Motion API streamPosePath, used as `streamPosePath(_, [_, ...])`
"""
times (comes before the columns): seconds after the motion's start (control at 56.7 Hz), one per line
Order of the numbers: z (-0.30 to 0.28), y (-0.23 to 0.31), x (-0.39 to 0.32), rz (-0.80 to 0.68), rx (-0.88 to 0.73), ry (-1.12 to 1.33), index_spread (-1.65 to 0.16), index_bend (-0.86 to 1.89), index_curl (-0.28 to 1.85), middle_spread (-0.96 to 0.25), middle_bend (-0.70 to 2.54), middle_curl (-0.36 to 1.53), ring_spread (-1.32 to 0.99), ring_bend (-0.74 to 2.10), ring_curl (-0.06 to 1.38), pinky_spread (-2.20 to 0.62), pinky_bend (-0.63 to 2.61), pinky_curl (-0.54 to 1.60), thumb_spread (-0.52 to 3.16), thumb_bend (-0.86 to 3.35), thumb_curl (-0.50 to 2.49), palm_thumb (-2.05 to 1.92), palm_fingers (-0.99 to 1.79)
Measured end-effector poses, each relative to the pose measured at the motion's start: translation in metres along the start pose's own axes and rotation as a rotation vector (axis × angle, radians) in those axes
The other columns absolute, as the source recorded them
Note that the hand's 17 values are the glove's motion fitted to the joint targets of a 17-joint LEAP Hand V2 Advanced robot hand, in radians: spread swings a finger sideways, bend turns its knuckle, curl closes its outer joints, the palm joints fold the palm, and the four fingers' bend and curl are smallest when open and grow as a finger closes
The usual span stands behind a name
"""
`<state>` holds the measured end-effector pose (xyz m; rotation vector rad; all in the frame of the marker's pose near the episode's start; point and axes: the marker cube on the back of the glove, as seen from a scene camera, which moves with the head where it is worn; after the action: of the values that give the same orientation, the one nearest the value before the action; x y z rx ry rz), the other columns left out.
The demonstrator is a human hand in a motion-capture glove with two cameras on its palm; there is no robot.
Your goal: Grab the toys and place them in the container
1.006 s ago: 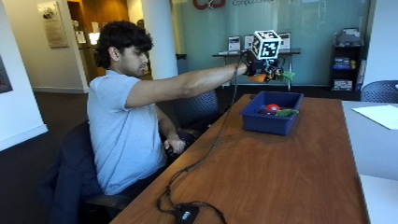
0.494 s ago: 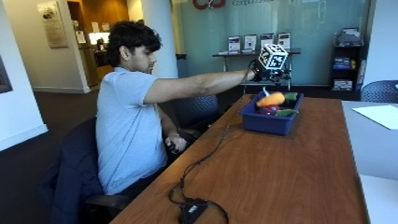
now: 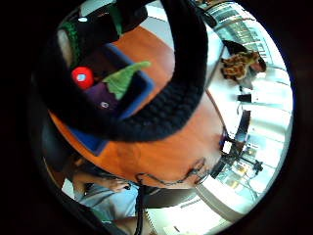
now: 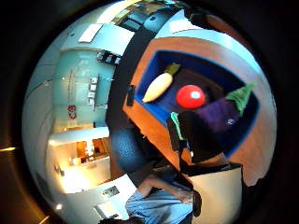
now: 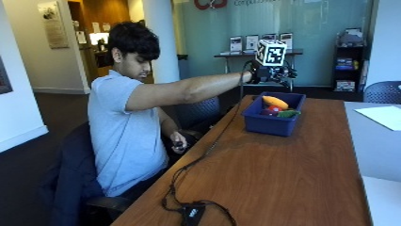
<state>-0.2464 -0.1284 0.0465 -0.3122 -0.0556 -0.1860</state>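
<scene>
**Gloved hand above bin, toys inside**

Outside view: person seated at the wooden counter (image 5: 282, 174), right arm stretched out. Gloved right hand (image 5: 274, 73) is in the air above the far rim of the blue bin (image 5: 270, 123), not touching it. Fingers spread and fairly straight, nothing in them.

Bin sits on the counter toward its far end. Toys all in the bin, below and just in front of the hand: pale orange carrot (image 5: 275, 101) on top toward the far side, red ball (image 5: 274, 108) under it, green leaf of the eggplant (image 5: 289, 113) at the side nearer the white sheet (image 5: 383, 116). Carrot touches the ball as far as can be seen.

Thumb side palm view looks straight down into the bin (image 4: 161, 58): carrot (image 4: 158, 87) lies along one wall, green stem end pointing to a corner; ball (image 4: 190, 96) beside it in the middle; purple eggplant (image 4: 218, 113) next to the ball, its leaf toward the opposite wall. A black gloved finger (image 4: 198, 135) hangs over the bin's near rim, clear of the toys.

Little finger side palm view: a black strap crosses most of it; behind it the ball (image 3: 82, 77), eggplant (image 3: 100, 97) and its green leaf show in the bin (image 3: 139, 90).

Bare left hand (image 5: 179, 143) is down by the counter edge, well apart from the bin.
</scene>
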Motion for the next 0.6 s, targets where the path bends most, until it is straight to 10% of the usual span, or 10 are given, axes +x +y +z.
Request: streamPosePath(0.6, [0.011,0.093,0.147,0.160,0.005,0.015,-0.33,0.32,0.45,0.04,0.10,0.13,0.02,0.14,0.13,0.01,1.00,0.32,1.54,0.06,0.31,0.04,-0.20])
